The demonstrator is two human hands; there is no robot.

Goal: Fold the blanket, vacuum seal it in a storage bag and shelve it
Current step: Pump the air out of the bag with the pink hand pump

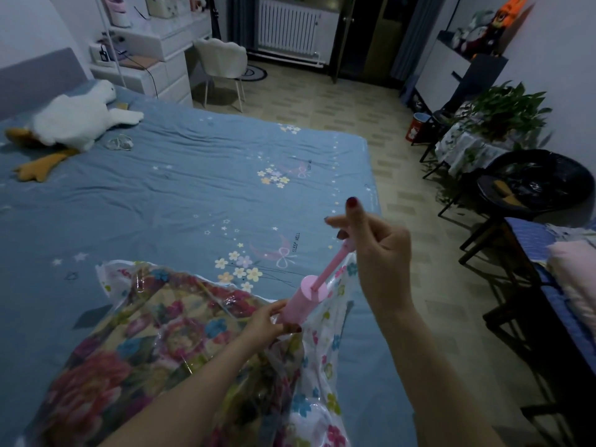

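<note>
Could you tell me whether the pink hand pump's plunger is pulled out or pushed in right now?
Pulled out: the rod shows bare between the pump barrel and the handle gripped by the right hand.

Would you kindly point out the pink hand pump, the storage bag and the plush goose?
pink hand pump (303,301), head view, on its barrel.
storage bag (325,375), head view, clear flowered edge.
plush goose (71,121), head view, white body.

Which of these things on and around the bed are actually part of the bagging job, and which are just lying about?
In use: pink hand pump, gripped by left hand and right hand; storage bag; floral blanket inside it.

Lying about: plush goose, white chair, potted plant, black basket.
</note>
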